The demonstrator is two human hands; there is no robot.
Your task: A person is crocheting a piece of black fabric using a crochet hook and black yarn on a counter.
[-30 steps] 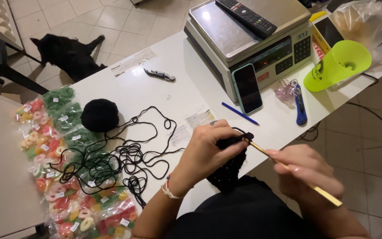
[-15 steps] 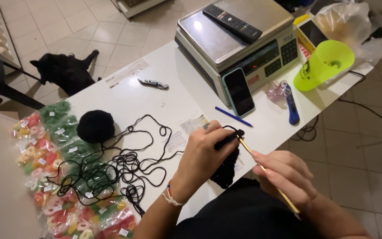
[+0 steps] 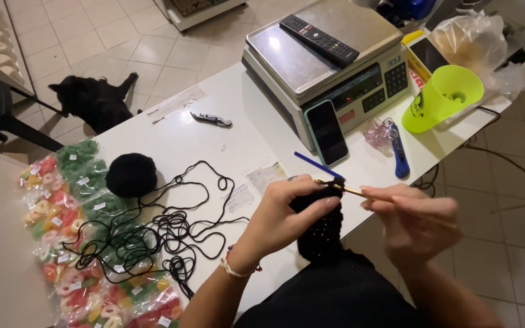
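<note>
Black knobbly crochet piece (image 3: 319, 228) pinched in left hand (image 3: 287, 215) at white worktop (image 3: 214, 146) edge; right hand (image 3: 414, 222) grips slim golden hook (image 3: 350, 189), tip in fabric. Loose yarn (image 3: 153, 237) & round ball (image 3: 131, 174) lie w/ glossy candy bags (image 3: 68, 243).

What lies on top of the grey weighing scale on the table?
A black remote control lies on the scale platform; a dark phone leans against its front. Anything beneath the scale is hidden.

Bare forearms, beaded bracelet (image 3: 236, 268) on left wrist — dark clothing
</note>
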